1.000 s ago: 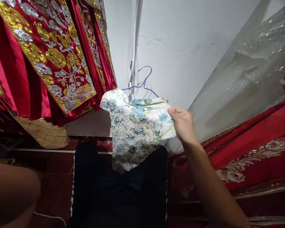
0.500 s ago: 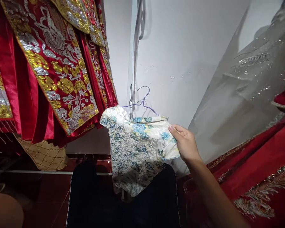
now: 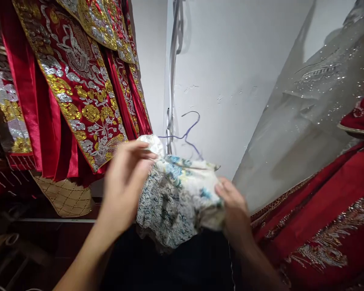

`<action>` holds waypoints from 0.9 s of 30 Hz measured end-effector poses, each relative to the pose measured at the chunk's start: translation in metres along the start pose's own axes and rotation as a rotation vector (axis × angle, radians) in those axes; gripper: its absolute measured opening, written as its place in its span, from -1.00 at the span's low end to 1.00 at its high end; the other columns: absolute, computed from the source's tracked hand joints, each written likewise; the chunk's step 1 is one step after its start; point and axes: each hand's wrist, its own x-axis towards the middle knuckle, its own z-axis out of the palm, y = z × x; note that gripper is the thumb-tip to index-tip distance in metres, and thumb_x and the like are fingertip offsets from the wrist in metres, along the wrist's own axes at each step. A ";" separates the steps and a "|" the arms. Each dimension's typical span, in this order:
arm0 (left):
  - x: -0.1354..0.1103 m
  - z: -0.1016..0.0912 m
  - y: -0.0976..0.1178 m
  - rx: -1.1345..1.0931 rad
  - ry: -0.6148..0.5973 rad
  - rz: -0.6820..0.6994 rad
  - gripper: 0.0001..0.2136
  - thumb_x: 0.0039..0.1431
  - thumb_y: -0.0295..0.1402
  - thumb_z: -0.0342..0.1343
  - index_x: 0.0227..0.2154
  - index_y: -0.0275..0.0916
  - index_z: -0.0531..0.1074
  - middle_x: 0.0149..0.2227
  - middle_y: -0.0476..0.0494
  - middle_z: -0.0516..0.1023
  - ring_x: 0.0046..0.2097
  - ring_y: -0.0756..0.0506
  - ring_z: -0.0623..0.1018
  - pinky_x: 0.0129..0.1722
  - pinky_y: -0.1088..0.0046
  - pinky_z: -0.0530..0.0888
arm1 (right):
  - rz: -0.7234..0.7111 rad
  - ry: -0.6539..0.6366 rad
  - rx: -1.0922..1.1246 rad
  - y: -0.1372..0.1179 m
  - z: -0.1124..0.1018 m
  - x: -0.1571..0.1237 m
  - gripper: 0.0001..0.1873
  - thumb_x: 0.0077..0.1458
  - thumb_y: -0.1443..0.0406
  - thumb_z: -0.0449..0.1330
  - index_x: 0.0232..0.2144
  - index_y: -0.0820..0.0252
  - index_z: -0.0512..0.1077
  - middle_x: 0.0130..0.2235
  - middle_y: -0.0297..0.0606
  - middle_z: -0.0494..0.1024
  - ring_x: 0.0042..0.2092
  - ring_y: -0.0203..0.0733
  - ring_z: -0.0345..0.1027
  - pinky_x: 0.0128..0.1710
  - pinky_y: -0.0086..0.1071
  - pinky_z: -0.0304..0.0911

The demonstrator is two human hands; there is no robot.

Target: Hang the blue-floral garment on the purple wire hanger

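A small cream garment with blue floral print [image 3: 176, 198] hangs on a purple wire hanger [image 3: 186, 133] in front of a white wall. My left hand [image 3: 125, 182] grips the garment's left shoulder, fingers closed on the cloth. At its right edge, my right hand [image 3: 233, 206] pinches the fabric. The cloth is bunched between both hands. A black garment [image 3: 170, 266] lies below it.
Red satin robes with gold and silver embroidery [image 3: 75, 85] hang at the left. More red embroidered cloth [image 3: 321, 226] lies at the right under a sheer sequined grey fabric [image 3: 315, 117]. A gold quilted piece [image 3: 63, 198] hangs low at the left. The white wall [image 3: 230, 60] is behind.
My left hand has come up from the lower left and taken hold of the garment's left shoulder. The garment has become bunched and the hanger has tilted.
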 end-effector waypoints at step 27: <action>0.048 -0.081 -0.078 0.009 -0.251 -0.216 -0.70 0.19 -0.14 0.20 -0.04 -0.06 0.51 0.05 -0.21 0.57 0.09 -0.27 0.54 0.09 0.10 0.47 | -0.032 -0.205 0.124 -0.008 0.000 0.119 -0.57 -0.02 -0.06 0.37 -0.32 0.13 0.50 -0.31 -0.20 0.63 -0.20 -0.02 0.56 -0.22 -0.23 0.49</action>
